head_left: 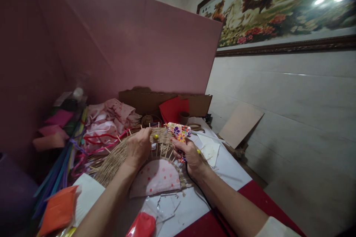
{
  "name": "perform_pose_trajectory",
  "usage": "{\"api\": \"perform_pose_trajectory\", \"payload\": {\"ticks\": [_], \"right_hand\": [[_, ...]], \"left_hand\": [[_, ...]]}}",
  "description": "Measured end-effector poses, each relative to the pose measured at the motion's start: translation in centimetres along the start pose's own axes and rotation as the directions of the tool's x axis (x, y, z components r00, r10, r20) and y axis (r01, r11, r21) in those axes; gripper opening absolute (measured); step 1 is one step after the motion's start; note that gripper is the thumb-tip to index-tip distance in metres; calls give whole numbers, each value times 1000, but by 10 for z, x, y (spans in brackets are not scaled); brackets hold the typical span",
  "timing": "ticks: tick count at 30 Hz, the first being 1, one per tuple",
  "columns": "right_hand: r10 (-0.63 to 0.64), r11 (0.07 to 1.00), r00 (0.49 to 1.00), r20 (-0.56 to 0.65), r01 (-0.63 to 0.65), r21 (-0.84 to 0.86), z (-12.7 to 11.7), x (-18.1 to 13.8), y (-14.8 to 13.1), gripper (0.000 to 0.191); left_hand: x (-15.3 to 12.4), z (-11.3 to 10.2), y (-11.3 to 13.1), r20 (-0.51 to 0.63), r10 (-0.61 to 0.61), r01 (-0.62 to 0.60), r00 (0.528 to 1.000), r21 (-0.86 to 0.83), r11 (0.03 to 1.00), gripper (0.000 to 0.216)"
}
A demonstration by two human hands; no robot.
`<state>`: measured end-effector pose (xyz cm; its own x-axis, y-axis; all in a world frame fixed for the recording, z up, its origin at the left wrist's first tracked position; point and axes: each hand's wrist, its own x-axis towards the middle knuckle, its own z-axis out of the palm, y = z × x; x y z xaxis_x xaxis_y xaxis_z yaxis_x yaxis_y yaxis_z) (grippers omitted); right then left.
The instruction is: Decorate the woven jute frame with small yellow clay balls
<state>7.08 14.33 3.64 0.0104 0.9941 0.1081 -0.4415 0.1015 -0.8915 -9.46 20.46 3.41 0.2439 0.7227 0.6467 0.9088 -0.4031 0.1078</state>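
My right hand is wrapped round the handle of a flower-patterned hot glue gun. Its nozzle points left, a pale glue stick juts from its back, and a black cord trails down. My left hand is closed at the upper edge of a half-round woven twine piece; its fingertips are partly hidden. Thin wooden sticks radiate through the weave. At its centre lies a pink half-circle of dotted cloth. A small yellow piece sits on the weave, between the hands.
Pink dotted fabric is heaped at the back left, beside colourful strips. An orange packet and a bagged red lump lie in front. Red sheets, a brown cup and scissors stand or lie behind, before cardboard.
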Motion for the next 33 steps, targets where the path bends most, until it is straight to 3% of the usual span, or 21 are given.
{"api": "perform_pose_trajectory", "payload": {"ticks": [4, 9, 15, 19, 33], "right_hand": [[-8, 1000, 1000, 1, 8, -10, 0, 0, 0, 19], [-18, 1000, 1000, -8, 18, -5, 0, -1, -1, 19], [-12, 1000, 1000, -15, 12, -22, 0, -1, -1, 20], [-41, 999, 999, 1, 41, -31, -2, 1, 1, 20], [-10, 1000, 1000, -29, 9, -26, -1, -1, -1, 21]], "left_hand": [[-3, 1, 10, 4, 33, -34, 999, 56, 998, 23], [-3, 3, 16, 37, -13, 7, 999, 135, 991, 28], [-3, 4, 14, 18, -24, 22, 1000, 107, 994, 29], [-7, 3, 9, -43, 31, -29, 999, 28, 999, 29], [-13, 4, 6, 20, 94, -96, 995, 155, 983, 27]]}}
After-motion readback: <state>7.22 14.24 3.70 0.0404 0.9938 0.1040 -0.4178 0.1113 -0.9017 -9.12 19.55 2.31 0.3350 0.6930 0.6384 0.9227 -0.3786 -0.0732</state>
